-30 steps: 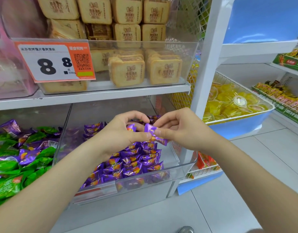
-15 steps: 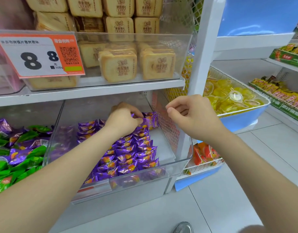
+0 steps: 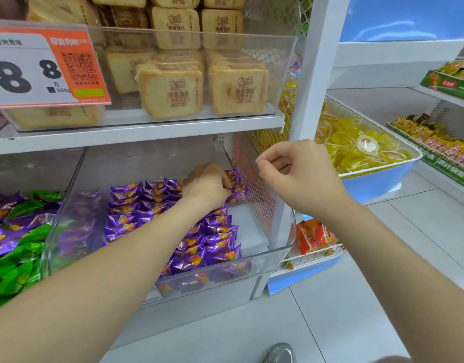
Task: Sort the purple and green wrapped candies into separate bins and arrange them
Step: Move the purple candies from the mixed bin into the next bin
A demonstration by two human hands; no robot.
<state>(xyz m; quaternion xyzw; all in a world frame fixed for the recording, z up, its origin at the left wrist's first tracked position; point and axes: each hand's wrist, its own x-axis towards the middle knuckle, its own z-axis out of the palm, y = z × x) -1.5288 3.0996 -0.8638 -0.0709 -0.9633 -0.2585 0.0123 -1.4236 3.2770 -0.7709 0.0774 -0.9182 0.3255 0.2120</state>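
Head view puts the purple candy [image 3: 238, 193] you are placing at the back right corner of the clear bin [image 3: 283, 247], near the centre of the frame and just beside the bin's right wall. Its long axis runs roughly left to right in the picture, with the right end tipped a little upward, much like the neat rows of purple candies [image 3: 152, 205] that fill the bin to its left and in front. Your left hand [image 3: 207, 187] reaches in over those rows and pinches the candy's left end with curled fingertips. Your right hand [image 3: 299, 176] hangs outside the bin, right of centre, in front of the white shelf post [image 3: 312, 74]. Its fingers are curled in, thumb against forefinger, with nothing in them. At lower left lies a loose mix of green candies [image 3: 13, 279] and purple ones, pointing every which way. At upper left a price tag [image 3: 42, 66] reads 8 8 in front of toast-slice packs [image 3: 170, 93]. At right sits a blue basket [image 3: 377, 182] of yellow jelly cups [image 3: 356, 145].
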